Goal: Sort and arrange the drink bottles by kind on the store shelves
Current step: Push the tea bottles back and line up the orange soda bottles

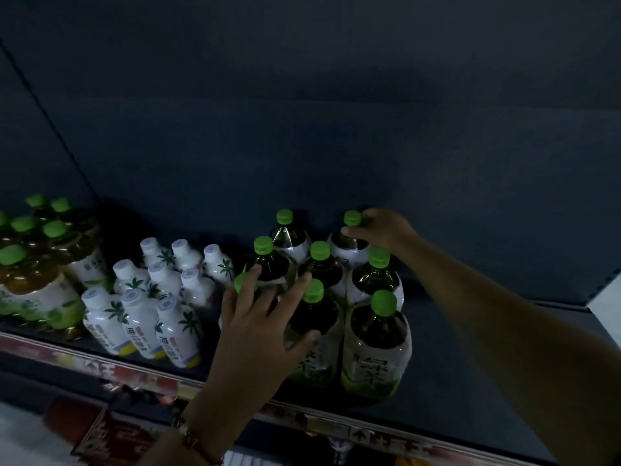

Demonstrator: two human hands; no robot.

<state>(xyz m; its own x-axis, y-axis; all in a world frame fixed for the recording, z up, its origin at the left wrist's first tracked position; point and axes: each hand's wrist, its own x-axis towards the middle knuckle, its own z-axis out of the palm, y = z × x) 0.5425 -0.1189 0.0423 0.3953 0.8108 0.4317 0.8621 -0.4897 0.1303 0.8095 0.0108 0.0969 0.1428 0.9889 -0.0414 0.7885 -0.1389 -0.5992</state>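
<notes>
Several dark green-tea bottles with green caps stand grouped on the dark shelf [470, 391]. My right hand [383, 228] reaches to the back row and pinches the neck of the rear right green-tea bottle [349, 245] just under its cap. My left hand [258, 317] lies spread over the front left bottles of the group, fingers straight, touching the shoulders of a middle bottle [270, 264] and a front bottle [314, 314]; a bottle under my palm is mostly hidden. The front right bottle [378, 348] stands free.
Left of the group stand several white coconut-drink bottles [141, 317] in rows. Further left is a cluster of green-capped amber tea bottles [37, 274]. The shelf's front edge [141, 375] carries a price strip. Bare shelf lies to the right of the green-tea group.
</notes>
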